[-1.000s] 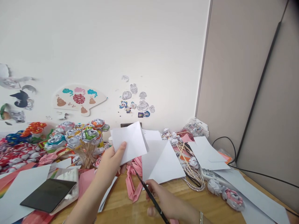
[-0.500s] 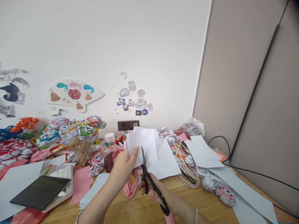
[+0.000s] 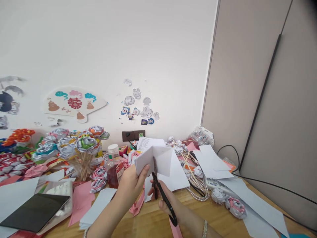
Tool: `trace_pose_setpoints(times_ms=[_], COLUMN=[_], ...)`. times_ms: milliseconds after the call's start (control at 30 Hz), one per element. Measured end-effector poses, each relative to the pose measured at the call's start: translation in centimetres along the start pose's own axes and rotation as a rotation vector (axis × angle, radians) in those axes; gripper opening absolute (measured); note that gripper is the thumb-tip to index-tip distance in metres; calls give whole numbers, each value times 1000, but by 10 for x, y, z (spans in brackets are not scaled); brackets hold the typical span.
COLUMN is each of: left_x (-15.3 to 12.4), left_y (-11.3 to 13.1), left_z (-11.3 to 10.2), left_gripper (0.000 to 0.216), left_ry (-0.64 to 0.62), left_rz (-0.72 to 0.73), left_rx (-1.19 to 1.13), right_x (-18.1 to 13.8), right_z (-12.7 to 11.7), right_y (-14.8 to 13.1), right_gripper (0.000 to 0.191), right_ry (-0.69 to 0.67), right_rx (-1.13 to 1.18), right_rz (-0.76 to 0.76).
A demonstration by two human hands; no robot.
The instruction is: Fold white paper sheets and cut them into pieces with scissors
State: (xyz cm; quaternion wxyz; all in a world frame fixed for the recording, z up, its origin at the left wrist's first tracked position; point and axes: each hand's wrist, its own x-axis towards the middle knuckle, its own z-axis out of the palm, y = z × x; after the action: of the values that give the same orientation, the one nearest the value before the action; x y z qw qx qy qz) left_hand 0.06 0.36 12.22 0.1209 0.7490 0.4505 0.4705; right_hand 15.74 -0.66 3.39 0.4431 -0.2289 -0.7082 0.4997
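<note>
Left hand pinching folded white paper at lower left corner, holding it above desk. Right hand gripping black scissors; blades pointing up, biting into paper's bottom edge, just right of left thumb.

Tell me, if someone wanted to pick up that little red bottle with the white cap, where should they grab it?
Probably around the white cap and neck of the red bottle, coming from above. It stands upright, and its cap rises free, while paper roses crowd its lower left and the left hand with the folded white paper sits close on its right.
</note>
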Motion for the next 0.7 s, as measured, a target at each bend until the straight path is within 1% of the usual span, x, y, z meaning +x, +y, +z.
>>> trace_pose_setpoints(times_ms=[167, 267, 367, 433, 533, 633, 700], left_x=[-2, -3, -3, -1, 1, 4, 5], left_y=[1, 2, 6, 10, 13, 12, 10], left_z=[0, 1, 1, 0, 0, -1, -1], left_gripper=[32, 34, 36, 38, 39, 36, 35], left_ry=[-57, -39, -11, -19, -38, -30, -35], left_rz=[23, 30, -12, -63, -138, -213, -256], left_rx=[-77, -39, 17, 48, 42, -29, -95], right_x=[1, 0, -1, -1, 1, 3, 3], right_z=[1, 2, 4, 4, 3, 2, 2], right_y=[-13, -22, -27, -23, -8, 9, 15], right_gripper=[73, 71, 70, 69, 69, 68, 63], right_ry=[17, 7, -4, -12, -32, -44, -12], right_rx=[-6, -50, -77, -59, -19, 13, 18], right_rz=[10, 10, 3, -11, -42, -52, -10])
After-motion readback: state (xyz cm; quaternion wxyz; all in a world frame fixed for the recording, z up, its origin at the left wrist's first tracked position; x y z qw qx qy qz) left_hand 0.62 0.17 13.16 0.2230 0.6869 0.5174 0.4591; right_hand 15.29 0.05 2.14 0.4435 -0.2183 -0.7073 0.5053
